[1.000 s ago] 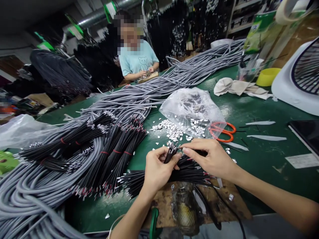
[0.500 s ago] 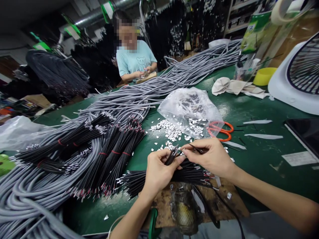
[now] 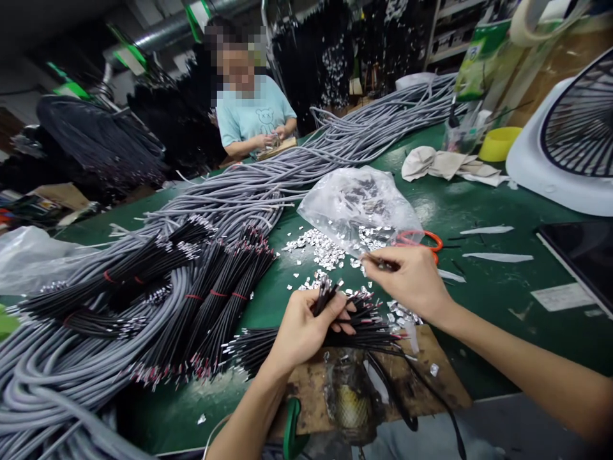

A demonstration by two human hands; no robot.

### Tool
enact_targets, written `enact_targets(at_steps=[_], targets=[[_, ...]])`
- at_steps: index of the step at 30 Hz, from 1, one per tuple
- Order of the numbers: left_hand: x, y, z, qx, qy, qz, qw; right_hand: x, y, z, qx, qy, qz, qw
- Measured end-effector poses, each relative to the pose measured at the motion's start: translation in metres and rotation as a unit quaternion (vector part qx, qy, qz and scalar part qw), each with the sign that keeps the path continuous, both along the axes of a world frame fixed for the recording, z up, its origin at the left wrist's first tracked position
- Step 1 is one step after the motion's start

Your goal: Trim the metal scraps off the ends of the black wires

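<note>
My left hand (image 3: 301, 329) is closed round a small bunch of short black wires (image 3: 324, 295), their tips pointing up and away. My right hand (image 3: 412, 281) is pinched on a thin black wire (image 3: 383, 264), held above the loose small metal terminals (image 3: 325, 249) scattered on the green table (image 3: 483, 300). Below both hands lies a fan of black wires (image 3: 364, 332) with stripped ends, resting partly on a worn wooden board (image 3: 421, 383).
Bundles of black wires with red ties (image 3: 211, 287) and long grey cables (image 3: 71, 364) fill the left. A clear plastic bag (image 3: 359, 201), orange scissors (image 3: 421, 237), a cloth (image 3: 445, 163), a white fan (image 3: 569, 140) and a dark tablet (image 3: 584, 252) lie right. A person (image 3: 249, 115) works opposite.
My right hand has drawn one wire away from the bunch, moving up and right toward the terminals. My left hand dropped slightly, keeping the bunch.
</note>
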State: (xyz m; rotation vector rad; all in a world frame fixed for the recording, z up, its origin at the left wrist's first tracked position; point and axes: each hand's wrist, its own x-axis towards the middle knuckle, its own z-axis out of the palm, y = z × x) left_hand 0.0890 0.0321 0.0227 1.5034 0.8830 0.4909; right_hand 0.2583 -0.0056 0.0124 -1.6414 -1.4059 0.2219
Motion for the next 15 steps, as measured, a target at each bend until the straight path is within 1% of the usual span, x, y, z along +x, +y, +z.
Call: enact_targets(at_steps=[1, 2, 3, 5, 7, 8, 10, 12, 15], targets=[[0.001, 0.000, 0.000, -0.006, 0.000, 0.005, 1.000, 0.004, 0.002, 0.000, 0.010, -0.027, -0.022, 0.999], [0.002, 0.001, 0.000, -0.007, -0.001, 0.015, 1.000, 0.007, 0.003, 0.000, 0.010, -0.040, -0.030, 0.999], [0.002, 0.002, 0.000, -0.003, -0.005, 0.030, 1.000, 0.009, 0.004, -0.001, 0.001, -0.041, -0.023, 0.999], [0.003, 0.003, -0.002, 0.010, -0.024, 0.063, 0.998, 0.009, 0.004, -0.002, -0.027, -0.017, 0.026, 0.999], [0.004, 0.004, -0.005, 0.022, -0.043, 0.085, 0.995, 0.004, 0.002, -0.003, -0.043, 0.021, 0.091, 0.995], [0.004, 0.005, -0.007, 0.026, -0.049, 0.092, 0.994, 0.001, 0.001, -0.003, -0.042, 0.035, 0.117, 0.992], [0.004, 0.005, -0.009, 0.030, -0.049, 0.103, 0.993, -0.004, -0.001, -0.002, -0.033, 0.049, 0.143, 0.988], [0.003, 0.005, -0.009, 0.029, -0.039, 0.116, 0.992, -0.005, -0.002, -0.001, -0.031, 0.051, 0.140, 0.988], [0.002, 0.005, -0.009, 0.030, -0.027, 0.134, 0.990, -0.002, -0.001, -0.003, -0.039, 0.069, 0.114, 0.990]])
